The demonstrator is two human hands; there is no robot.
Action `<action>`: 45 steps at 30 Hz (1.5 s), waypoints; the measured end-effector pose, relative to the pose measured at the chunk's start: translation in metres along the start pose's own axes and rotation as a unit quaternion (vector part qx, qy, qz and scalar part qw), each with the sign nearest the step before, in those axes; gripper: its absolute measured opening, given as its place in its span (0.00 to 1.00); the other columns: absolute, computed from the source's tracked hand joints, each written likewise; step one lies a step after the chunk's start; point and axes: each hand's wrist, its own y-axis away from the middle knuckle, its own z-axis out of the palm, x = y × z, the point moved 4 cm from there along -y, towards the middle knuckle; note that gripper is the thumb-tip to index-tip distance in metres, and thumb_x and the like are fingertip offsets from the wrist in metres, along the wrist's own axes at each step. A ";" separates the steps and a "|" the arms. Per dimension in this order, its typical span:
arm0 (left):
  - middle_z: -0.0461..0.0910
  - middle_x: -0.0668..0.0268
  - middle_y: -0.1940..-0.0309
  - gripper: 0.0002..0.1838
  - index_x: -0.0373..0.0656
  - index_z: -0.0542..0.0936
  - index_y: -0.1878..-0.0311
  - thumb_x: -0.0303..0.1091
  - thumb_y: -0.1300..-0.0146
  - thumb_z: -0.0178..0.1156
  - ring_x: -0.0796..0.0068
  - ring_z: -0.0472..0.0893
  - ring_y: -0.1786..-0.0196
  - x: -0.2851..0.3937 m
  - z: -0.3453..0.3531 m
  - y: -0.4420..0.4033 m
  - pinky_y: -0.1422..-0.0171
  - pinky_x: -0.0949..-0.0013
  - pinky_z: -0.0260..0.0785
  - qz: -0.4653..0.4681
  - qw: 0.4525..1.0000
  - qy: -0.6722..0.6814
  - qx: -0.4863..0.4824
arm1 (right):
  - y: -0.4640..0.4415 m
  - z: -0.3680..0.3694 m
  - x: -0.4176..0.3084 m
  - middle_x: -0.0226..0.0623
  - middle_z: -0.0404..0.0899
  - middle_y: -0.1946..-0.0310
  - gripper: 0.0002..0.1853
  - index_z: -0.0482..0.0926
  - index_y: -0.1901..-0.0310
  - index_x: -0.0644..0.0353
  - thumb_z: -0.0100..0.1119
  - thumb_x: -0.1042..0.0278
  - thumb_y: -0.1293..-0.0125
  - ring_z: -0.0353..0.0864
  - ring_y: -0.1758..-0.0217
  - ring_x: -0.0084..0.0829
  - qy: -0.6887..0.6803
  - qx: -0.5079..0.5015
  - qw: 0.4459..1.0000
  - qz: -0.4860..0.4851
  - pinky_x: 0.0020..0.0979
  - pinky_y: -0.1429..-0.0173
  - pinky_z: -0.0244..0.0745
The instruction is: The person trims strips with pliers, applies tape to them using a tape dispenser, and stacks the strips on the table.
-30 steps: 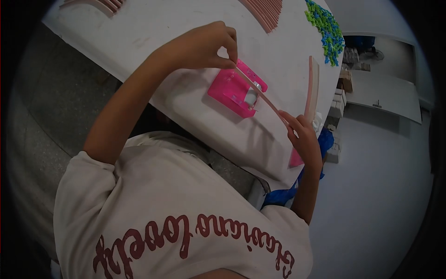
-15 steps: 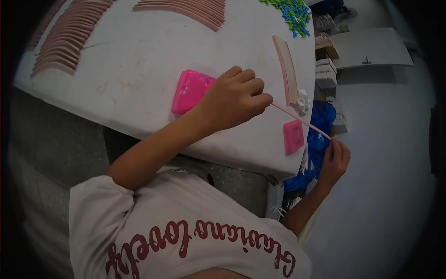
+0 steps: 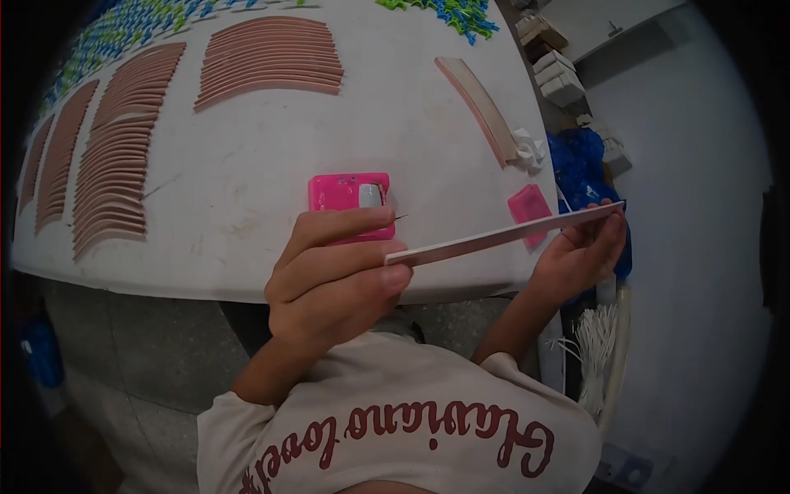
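Observation:
A thin, flat pinkish strip [image 3: 494, 240] spans the gap between my hands above the table's near edge. My left hand [image 3: 333, 276] pinches its left end between thumb and fingers. At the other end, the fingertips of my right hand [image 3: 580, 255] are closed on it. A short, thin dark point shows by my left index finger; I cannot make out what it belongs to. Just beyond that hand lies a bright pink case [image 3: 333, 191] with a pale piece on it, partly covered by my fingers. A smaller pink block [image 3: 528, 202] sits behind the strip, near my right hand.
Rows of curved pink strips [image 3: 271, 62] lie on the white table [image 3: 247, 181]. A thicker curved stack [image 3: 477, 107] and crumpled white paper [image 3: 528, 150] are at the right. Blue and green pieces [image 3: 461, 16] are heaped behind. Blue plastic [image 3: 576, 156] hangs past the right edge.
My left hand has come down and left, nearer my body, and turned. My right hand has risen slightly. The strip has swung nearly level, showing its broad face. The view has shifted.

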 end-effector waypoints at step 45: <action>0.84 0.66 0.63 0.08 0.41 0.86 0.61 0.21 0.45 0.69 0.73 0.83 0.62 -0.037 -0.138 0.070 0.66 0.73 0.76 -0.143 0.909 -0.372 0.118 | 0.103 0.129 0.058 0.36 0.81 0.62 0.11 0.82 0.59 0.60 0.66 0.82 0.45 0.81 0.65 0.29 0.270 -0.747 0.589 -0.149 0.28 0.61 0.77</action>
